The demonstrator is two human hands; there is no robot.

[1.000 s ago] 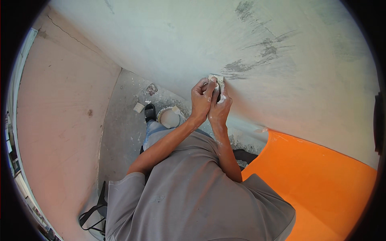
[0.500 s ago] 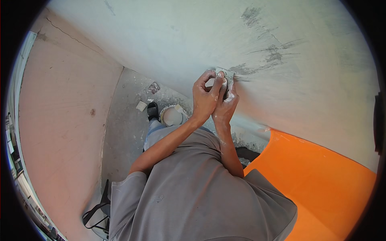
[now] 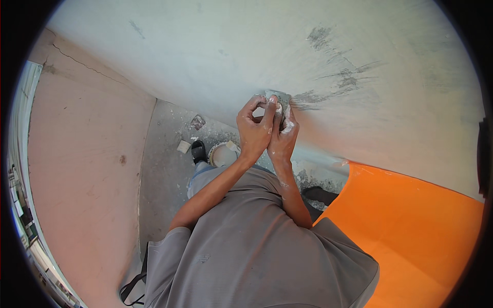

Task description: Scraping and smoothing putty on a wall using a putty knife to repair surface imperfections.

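Both of my hands meet on one small putty knife [image 3: 280, 96], whose flat grey-green blade is held up to the pale wall [image 3: 215, 66]. My left hand [image 3: 253, 128] presses a finger onto the blade, its other fingers curled at the left side. My right hand [image 3: 283, 138], smeared with white putty, is closed around the handle, which is mostly hidden by the fingers. Dark grey scuffed streaks [image 3: 308, 97] on the wall start just right of the blade. Further right and up are more rough grey patches [image 3: 346, 79].
Below the hands, a round tub of pale putty [image 3: 224, 155] stands on the stained floor beside my sandalled foot [image 3: 198, 151]. A pinkish side wall [image 3: 87, 149] with a crack rises at left. An orange sheet [image 3: 405, 220] spreads at lower right. A black strap [image 3: 131, 288] lies at lower left.
My hands and the putty knife have shifted slightly left along the wall, and more of the blade's face shows. The whole view has tipped a little, so the tub and floor sit lower.
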